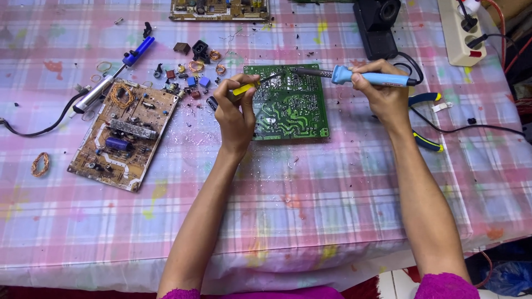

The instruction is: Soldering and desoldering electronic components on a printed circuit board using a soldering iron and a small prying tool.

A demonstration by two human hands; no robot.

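A green circuit board [291, 111] lies solder side up in the middle of the table. My right hand [382, 91] grips a blue-handled soldering iron [354, 76], its metal tip reaching left over the board's top edge. My left hand [235, 111] holds a small yellow-handled tool [246, 87], its thin point meeting the iron's tip near the board's upper left part. The left hand covers the board's left edge.
A brown circuit board [124, 133] with coils lies at the left, beside a blue desoldering pump [113, 75]. Loose components [194, 69] lie scattered between the boards. Blue-and-yellow pliers [426, 119] rest at the right, a black iron stand [377, 27] and a white power strip [460, 30] behind.
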